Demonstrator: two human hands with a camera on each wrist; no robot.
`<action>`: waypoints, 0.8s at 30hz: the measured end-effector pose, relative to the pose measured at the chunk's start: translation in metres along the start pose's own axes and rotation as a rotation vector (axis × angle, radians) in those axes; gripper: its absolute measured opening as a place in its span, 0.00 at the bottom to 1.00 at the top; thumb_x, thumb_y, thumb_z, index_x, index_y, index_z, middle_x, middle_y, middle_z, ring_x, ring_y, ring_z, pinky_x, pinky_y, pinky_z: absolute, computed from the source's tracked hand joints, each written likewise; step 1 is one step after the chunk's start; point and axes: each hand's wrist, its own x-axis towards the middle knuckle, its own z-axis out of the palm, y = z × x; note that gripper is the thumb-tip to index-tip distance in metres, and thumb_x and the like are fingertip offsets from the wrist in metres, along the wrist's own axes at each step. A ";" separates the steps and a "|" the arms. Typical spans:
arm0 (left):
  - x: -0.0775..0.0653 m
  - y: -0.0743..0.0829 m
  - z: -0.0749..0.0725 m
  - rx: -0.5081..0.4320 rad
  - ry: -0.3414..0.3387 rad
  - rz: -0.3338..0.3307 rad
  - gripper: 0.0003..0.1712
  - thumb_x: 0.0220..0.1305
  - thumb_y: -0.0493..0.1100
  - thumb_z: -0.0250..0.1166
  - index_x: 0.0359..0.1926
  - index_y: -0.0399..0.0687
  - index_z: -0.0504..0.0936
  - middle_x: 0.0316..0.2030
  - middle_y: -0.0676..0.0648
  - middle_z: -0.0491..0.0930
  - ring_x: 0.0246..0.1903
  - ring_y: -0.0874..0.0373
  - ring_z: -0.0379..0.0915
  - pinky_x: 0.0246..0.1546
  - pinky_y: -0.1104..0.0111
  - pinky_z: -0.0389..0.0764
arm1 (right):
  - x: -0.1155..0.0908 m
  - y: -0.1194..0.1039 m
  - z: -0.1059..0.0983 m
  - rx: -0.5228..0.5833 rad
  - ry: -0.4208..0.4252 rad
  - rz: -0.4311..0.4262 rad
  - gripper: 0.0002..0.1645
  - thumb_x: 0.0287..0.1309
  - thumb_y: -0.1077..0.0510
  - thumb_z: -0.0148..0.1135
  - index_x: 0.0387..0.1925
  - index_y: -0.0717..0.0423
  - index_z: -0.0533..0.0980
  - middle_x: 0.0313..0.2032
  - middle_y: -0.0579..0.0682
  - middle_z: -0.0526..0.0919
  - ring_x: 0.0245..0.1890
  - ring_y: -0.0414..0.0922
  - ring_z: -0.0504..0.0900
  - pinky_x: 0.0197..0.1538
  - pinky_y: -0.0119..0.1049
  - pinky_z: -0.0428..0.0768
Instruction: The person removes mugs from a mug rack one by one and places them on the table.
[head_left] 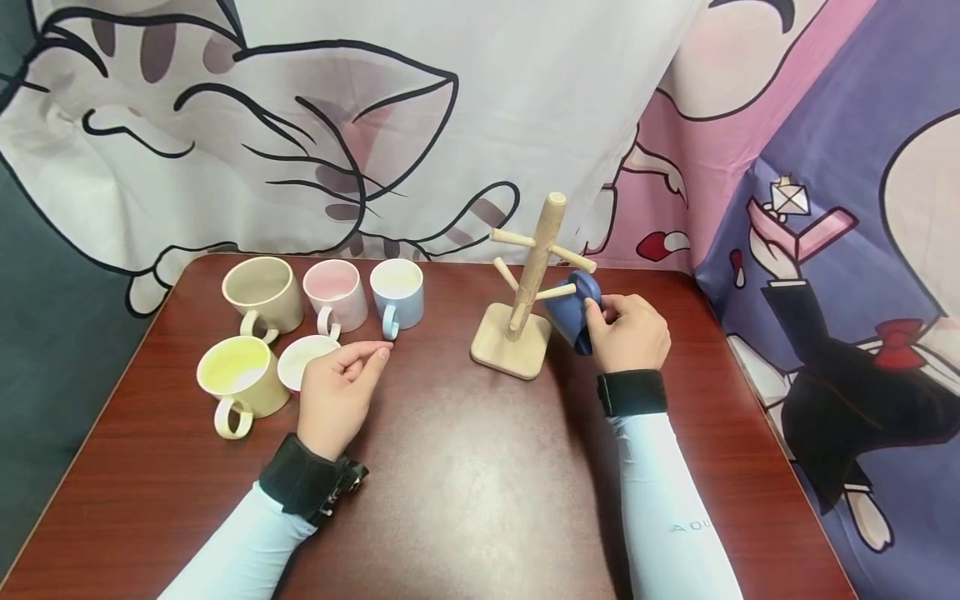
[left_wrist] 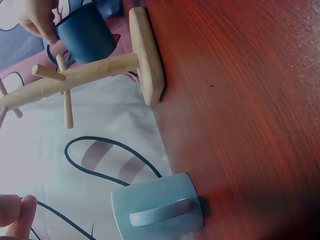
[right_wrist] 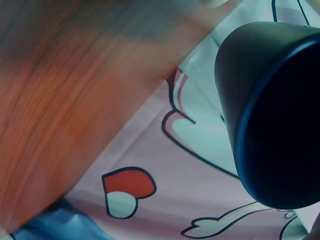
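My right hand (head_left: 632,332) grips a dark blue mug (head_left: 567,315) at its rim side, with the mug tilted. The mug's handle is by the tip of a lower peg on the wooden mug tree (head_left: 535,271); whether the peg passes through it I cannot tell. In the right wrist view the dark blue mug (right_wrist: 235,100) turns its dark opening toward the camera. My left hand (head_left: 337,396) hovers with thumb and forefinger close together, nothing visible between them. Nearest to it are the light blue mug (head_left: 401,293) and a white cup (head_left: 294,362), partly hidden by the hand.
At the table's left stand a grey-beige mug (head_left: 281,302), a pink mug (head_left: 347,304) and a yellow mug (head_left: 262,390). The brown table (head_left: 465,492) meets a printed cloth (head_left: 585,108) behind. Other pegs stick out from the tree's post.
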 end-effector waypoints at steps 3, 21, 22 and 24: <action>-0.001 0.000 0.000 0.000 -0.003 0.002 0.07 0.74 0.36 0.74 0.48 0.42 0.95 0.14 0.51 0.62 0.13 0.63 0.53 0.16 0.70 0.51 | 0.000 0.009 -0.005 -0.005 0.007 0.008 0.15 0.70 0.47 0.74 0.41 0.56 0.92 0.28 0.54 0.83 0.30 0.54 0.80 0.35 0.50 0.73; -0.001 0.009 0.009 -0.044 -0.136 -0.005 0.09 0.74 0.38 0.74 0.51 0.42 0.94 0.15 0.51 0.62 0.14 0.59 0.54 0.17 0.68 0.54 | -0.039 0.019 -0.039 0.087 -0.063 -0.183 0.11 0.63 0.55 0.82 0.36 0.60 0.91 0.24 0.55 0.80 0.24 0.48 0.74 0.28 0.43 0.70; 0.000 0.011 0.011 -0.046 -0.151 0.003 0.09 0.74 0.38 0.74 0.52 0.43 0.94 0.14 0.51 0.62 0.14 0.59 0.54 0.16 0.68 0.54 | -0.043 0.019 -0.040 0.092 -0.074 -0.201 0.11 0.63 0.56 0.83 0.36 0.60 0.91 0.24 0.54 0.79 0.24 0.47 0.74 0.28 0.42 0.71; 0.000 0.013 0.013 -0.044 -0.175 0.017 0.10 0.73 0.38 0.75 0.52 0.43 0.94 0.14 0.50 0.62 0.13 0.58 0.54 0.16 0.68 0.54 | -0.052 0.017 -0.041 0.102 -0.095 -0.244 0.10 0.60 0.57 0.84 0.36 0.61 0.91 0.23 0.53 0.78 0.23 0.46 0.73 0.27 0.42 0.71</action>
